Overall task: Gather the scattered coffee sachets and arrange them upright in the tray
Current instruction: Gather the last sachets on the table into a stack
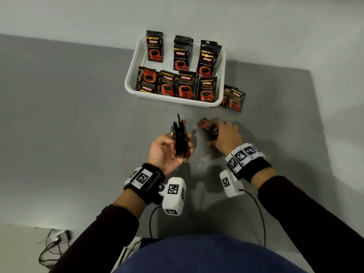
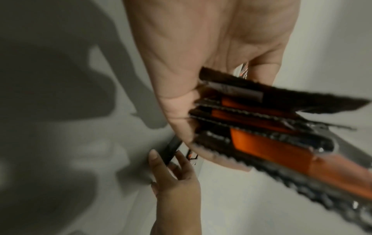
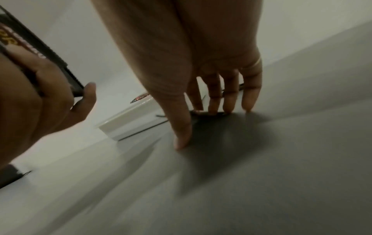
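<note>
A white tray (image 1: pixel 173 99) stands at the back of the grey table, with several black-and-red coffee sachets (image 1: pixel 186 85) upright in two rows. Two more sachets (image 1: pixel 234 98) lean against its right wall from outside. My left hand (image 1: pixel 180 141), palm up, grips a bundle of sachets (image 1: pixel 179 134) on edge, fanned out in the left wrist view (image 2: pixel 261 127). My right hand (image 1: pixel 222 133) reaches down just right of it. Its straight fingertips (image 3: pixel 213 109) press on one sachet (image 1: pixel 205 125) lying on the table, with the thumb set apart on the surface.
The tray (image 3: pixel 130 122) is just beyond my right hand. The table's right edge (image 1: pixel 319 119) runs past the tray, and a pale wall stands behind. Loose cables (image 1: pixel 53 245) lie on the floor at lower left. Thin wires (image 1: pixel 258 209) trail from my wrist cameras.
</note>
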### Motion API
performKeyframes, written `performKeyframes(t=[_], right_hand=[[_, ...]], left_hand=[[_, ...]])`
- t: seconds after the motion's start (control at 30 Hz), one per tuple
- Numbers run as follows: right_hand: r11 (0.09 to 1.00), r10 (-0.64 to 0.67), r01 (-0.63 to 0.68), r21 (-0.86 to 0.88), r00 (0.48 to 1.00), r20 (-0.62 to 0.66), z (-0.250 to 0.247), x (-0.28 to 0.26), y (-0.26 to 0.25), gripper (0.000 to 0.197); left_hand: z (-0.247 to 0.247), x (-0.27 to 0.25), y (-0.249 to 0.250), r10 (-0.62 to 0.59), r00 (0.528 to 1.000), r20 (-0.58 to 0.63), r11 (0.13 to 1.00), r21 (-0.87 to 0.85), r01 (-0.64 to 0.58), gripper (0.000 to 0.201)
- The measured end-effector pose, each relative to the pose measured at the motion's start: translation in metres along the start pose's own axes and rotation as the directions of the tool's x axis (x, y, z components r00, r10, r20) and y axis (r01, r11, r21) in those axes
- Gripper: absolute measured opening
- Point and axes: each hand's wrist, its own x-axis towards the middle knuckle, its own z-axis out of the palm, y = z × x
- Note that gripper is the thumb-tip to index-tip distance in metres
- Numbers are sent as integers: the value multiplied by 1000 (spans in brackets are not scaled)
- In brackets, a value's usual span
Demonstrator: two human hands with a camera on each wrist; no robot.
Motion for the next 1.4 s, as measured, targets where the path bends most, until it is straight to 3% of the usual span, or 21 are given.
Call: performKeyframes(t=[0.07, 0.2, 0.27, 0.4, 0.47, 0.57, 0.7, 0.8, 0.87, 0.93, 0.97, 1.03, 1.17, 1.27, 1.4], right_hand=[[996, 22, -23, 89, 1000, 6, -1, 4, -1, 58], [968, -180, 194, 162, 979, -95, -15, 0, 2, 22], [923, -316, 337, 187, 939, -136, -28, -8, 3, 30], [789, -562, 587, 182, 809, -173, -57, -27, -4, 40], [748, -607, 632, 205, 775, -175, -63, -35, -15, 41], [745, -618, 641, 184, 767, -170, -58, -40, -38, 39], [773, -594, 624, 113, 775, -214, -42, -40, -51, 32], [783, -515, 574, 239, 815, -267, -47, -26, -31, 40], [852, -304, 427, 304, 875, -377, -56, 2, -4, 27], [948, -48, 180, 261, 896, -441, -63, 39, 26, 20], [967, 41, 74, 243, 898, -438, -65, 56, 40, 21], [967, 125, -18, 254, 903, -411, -65, 84, 59, 29], [995, 39, -13, 103, 967, -253, -59, 112, 70, 71], [999, -20, 27, 45, 989, -149, -60, 118, 73, 69], [999, 32, -32, 6, 999, -22, -64, 102, 74, 73]], left_hand=[[-6, 0, 4, 16, 1000, -14, 1000, 1, -16, 55], [-16, -1, 10, 58, 998, -23, 995, -75, -59, 54], [-19, 0, 13, 81, 996, -25, 993, -88, -83, 51], [-23, 5, 16, 91, 996, -17, 993, -80, -92, 46], [-22, 8, 15, 65, 998, -1, 997, -37, -65, 41], [-12, 12, 8, -5, 1000, 24, 996, 93, 3, 34], [-5, 16, 2, -53, 998, 47, 995, 90, 48, 39], [-9, 15, 6, -72, 995, 65, 996, 48, 69, 43], [-11, 13, 9, -84, 992, 92, 996, 38, 81, 46], [-11, 10, 11, -77, 992, 100, 997, 23, 75, 47], [-11, 9, 12, -70, 992, 103, 997, 21, 68, 47], [-11, 8, 12, -57, 993, 106, 998, 32, 54, 47], [-12, 9, 13, -40, 994, 102, 998, 55, 35, 50], [-13, 12, 13, -37, 994, 99, 999, 35, 33, 53], [-13, 16, 12, -44, 993, 114, 999, 35, 40, 51]])
